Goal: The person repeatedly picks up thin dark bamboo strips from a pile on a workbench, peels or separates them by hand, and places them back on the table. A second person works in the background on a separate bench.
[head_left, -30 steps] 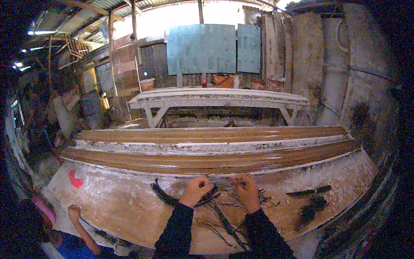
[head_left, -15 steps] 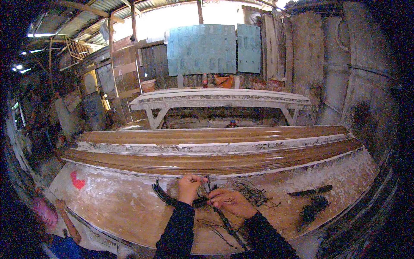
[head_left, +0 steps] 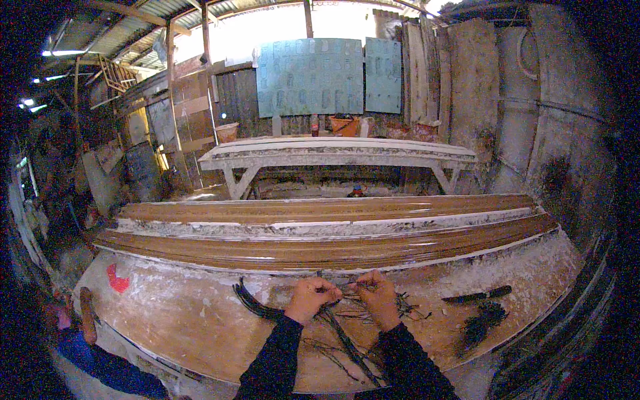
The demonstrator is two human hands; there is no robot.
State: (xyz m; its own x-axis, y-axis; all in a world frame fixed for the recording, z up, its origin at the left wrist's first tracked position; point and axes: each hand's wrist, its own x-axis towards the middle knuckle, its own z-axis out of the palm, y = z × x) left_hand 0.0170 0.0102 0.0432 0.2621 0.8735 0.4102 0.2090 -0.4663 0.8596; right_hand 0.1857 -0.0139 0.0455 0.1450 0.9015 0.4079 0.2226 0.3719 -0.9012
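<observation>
Over the near part of the worktable, my left hand (head_left: 309, 299) is closed in a pinch on a dark cord. My right hand (head_left: 378, 297) sits close on its right, thumb and fingers pinched together at what looks like a thin end of the same dark strands. A long dark bundle of cords (head_left: 347, 343) runs from under my hands toward the table's near edge. Left of my left hand, a thick bunch of black strands (head_left: 252, 300) fans out. Loose thin strands (head_left: 407, 305) lie tangled behind and beside my right hand.
A dark-handled knife (head_left: 477, 295) and a black fibre tuft (head_left: 485, 321) lie at the right. A red scrap (head_left: 118, 279) is on the left. Long brown glossy moulds (head_left: 320, 253) span the table's far side. Another person's blue sleeve (head_left: 110, 367) shows at lower left.
My right hand has lifted away from the bundle, moving up and right. My left hand has shifted right and lower. The other person's arm at lower left has moved.
</observation>
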